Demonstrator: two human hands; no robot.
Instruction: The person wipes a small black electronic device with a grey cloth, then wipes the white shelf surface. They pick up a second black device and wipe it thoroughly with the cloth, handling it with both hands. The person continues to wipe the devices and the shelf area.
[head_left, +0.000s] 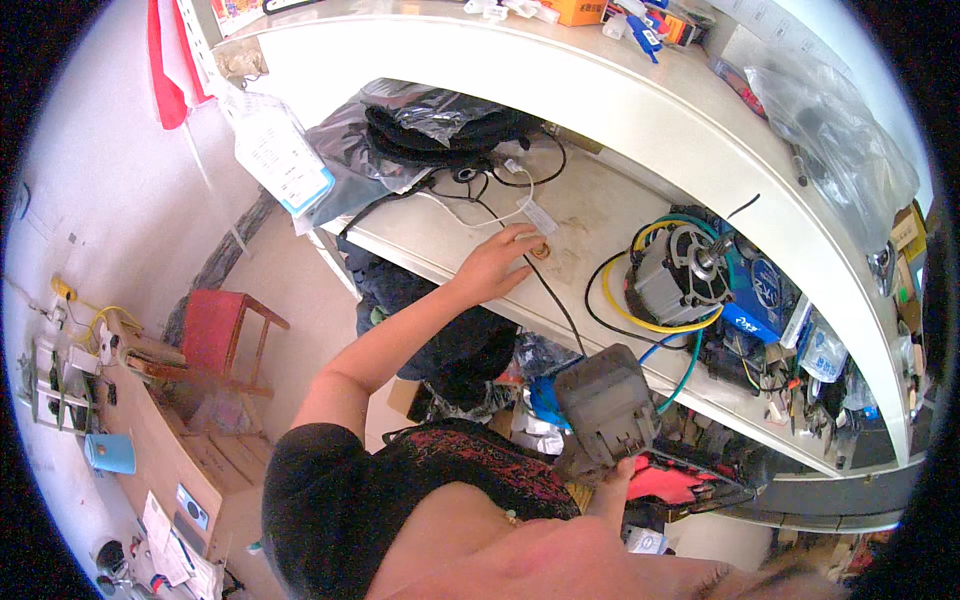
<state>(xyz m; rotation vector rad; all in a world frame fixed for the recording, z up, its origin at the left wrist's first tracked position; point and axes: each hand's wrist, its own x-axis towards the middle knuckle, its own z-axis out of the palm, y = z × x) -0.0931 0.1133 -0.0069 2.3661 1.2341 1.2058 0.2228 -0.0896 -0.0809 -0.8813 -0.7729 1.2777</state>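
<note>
My right hand (616, 487) grips the lower edge of a dark grey charger-like device (606, 401) with metal contacts, held in front of the shelf. A black cable (559, 304) runs from its top up onto the white shelf board (457, 247). Over that board my left hand (495, 264) reaches out, thumb and fingers apart. The cable passes by its fingertips; whether they touch it is hard to see. A small brownish ring (540, 250) lies beside the fingertips, and a white cord with a plug (514, 166) lies further back.
An electric motor (671, 274) with thick coloured wires stands on the right of the board, beside a blue box (754, 300). Black cables in plastic bags (427, 127) lie at the left. An upper shelf's edge (600, 75) arches above. Behind on the left is a red chair (214, 330).
</note>
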